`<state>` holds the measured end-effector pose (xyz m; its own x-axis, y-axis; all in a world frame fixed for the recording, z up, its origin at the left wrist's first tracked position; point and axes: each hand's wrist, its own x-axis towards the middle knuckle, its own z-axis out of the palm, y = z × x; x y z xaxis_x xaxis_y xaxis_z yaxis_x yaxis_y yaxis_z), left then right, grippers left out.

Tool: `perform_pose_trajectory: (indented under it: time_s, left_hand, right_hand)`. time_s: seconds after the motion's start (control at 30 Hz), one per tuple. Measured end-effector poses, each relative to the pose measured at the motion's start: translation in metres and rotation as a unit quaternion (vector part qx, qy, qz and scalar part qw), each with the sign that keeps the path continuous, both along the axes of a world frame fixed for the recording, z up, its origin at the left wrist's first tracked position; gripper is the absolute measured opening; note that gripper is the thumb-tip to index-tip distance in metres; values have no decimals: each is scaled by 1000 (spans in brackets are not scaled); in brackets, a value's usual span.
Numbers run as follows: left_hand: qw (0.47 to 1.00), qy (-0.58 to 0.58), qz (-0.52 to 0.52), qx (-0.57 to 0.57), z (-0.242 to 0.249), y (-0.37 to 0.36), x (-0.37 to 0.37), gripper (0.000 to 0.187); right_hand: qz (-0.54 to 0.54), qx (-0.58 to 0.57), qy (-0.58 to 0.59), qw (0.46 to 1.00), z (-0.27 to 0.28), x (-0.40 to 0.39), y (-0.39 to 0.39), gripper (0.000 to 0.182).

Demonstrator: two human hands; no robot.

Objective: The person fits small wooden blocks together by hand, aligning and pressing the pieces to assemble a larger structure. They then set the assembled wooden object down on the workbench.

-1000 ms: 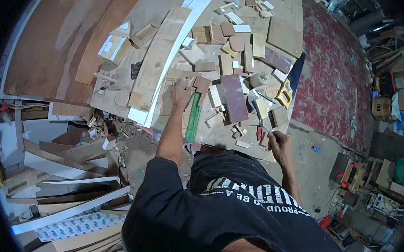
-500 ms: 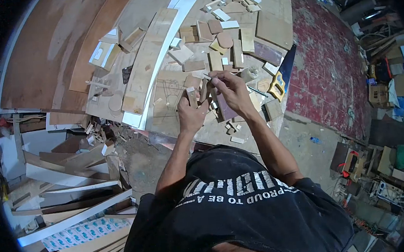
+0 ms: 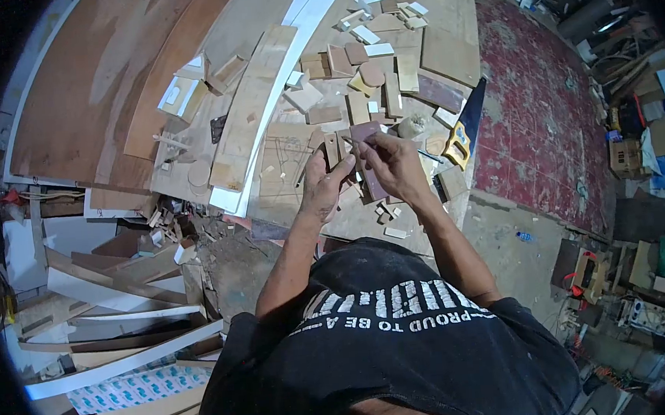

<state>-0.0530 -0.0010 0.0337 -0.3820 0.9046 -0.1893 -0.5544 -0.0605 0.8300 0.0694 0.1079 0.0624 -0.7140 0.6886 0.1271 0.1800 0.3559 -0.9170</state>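
My left hand [image 3: 322,186] is closed on a small wooden piece [image 3: 331,149] with a dark hole or mark on it, held above the bench. Close beside it, my right hand [image 3: 396,162] pinches a thin, small object [image 3: 349,141] against or next to that piece; its exact shape is too small to tell. Under the right fingers lies a purple-brown block [image 3: 369,178]. A sheet with pencil drawings [image 3: 290,150] is left of the hands. Tiny wood bits [image 3: 385,213] rest just below them on the bench.
Many wood offcuts [image 3: 369,74] cover the plywood bench [image 3: 242,13]. A yellow-handled saw [image 3: 459,146] lies at the right edge, beside a jar-like container [image 3: 412,127]. Long curved white strips [image 3: 273,80] run along the left. Stacked boards [image 3: 123,299] stand at lower left.
The view has shifted slightly. My left hand has turned, with its fingers now straighter around the piece, and my right hand has moved a little down and to the right.
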Motion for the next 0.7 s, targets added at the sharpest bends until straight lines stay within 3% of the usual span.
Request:
perform_pose_trajectory:
  time_s: [0.1, 0.27, 0.4, 0.47, 0.5, 0.57, 0.63, 0.7]
  left_hand:
    - [999, 26, 5, 25, -4, 5, 5, 29]
    - [967, 249, 52, 25, -20, 7, 8, 28]
    - [961, 272, 54, -16, -2, 3, 17, 20]
    - [872, 479, 102, -5, -6, -2, 23, 18]
    - [872, 478, 102, -5, -11, -4, 26, 18]
    - [939, 313, 140, 10, -21, -3, 27, 16]
    - [931, 334, 145, 31, -14, -8, 26, 18]
    - [824, 523, 207, -66, -6, -19, 22, 19]
  right_hand:
    - [-22, 50, -17, 998, 16, 4, -6, 13]
    - [-28, 212, -43, 976, 19, 10, -10, 12]
    - [-3, 218, -90, 972, 31, 8, -15, 11]
    - [-43, 286, -101, 952, 16, 3, -16, 13]
    - [-43, 286, -102, 952, 15, 2, -19, 13]
    - [-26, 248, -115, 962, 15, 1, -22, 17]
    - [-7, 182, -106, 977, 24, 2, -27, 20]
    - [-47, 117, -118, 985, 23, -1, -35, 25]
